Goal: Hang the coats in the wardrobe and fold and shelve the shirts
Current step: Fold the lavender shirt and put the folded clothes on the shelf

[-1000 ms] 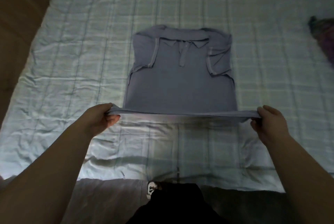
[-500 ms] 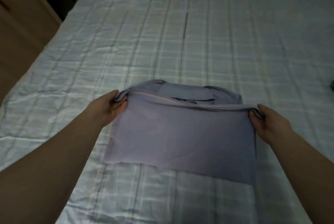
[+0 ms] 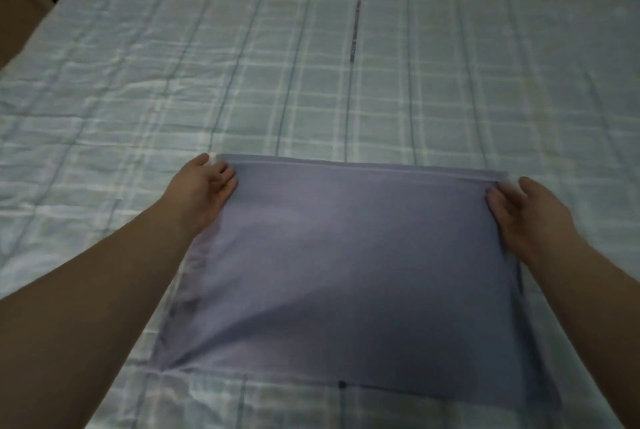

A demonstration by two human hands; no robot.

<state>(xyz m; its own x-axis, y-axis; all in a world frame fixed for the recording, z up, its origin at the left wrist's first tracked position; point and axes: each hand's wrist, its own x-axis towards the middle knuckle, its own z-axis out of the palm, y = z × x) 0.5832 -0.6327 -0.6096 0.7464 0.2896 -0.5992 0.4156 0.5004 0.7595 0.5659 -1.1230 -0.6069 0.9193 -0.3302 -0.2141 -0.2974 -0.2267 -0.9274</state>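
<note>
1. The folded blue-grey cotton shirt (image 3: 349,276) lies flat on the pale checked quilted bedspread (image 3: 311,65), stretched between the two hands and reaching back from them toward the person.
2. The left hand (image 3: 204,186) rests on the far left corner, fingers lying loosely on the cloth; whether it pinches the hem I cannot tell.
3. The right hand (image 3: 530,210) rests at the far right corner, fingers relaxed on the edge.
4. The rectangle's long axis runs from hand to hand, so a further fold would likely bring one side across to the other; both hands sit equally near.
</note>
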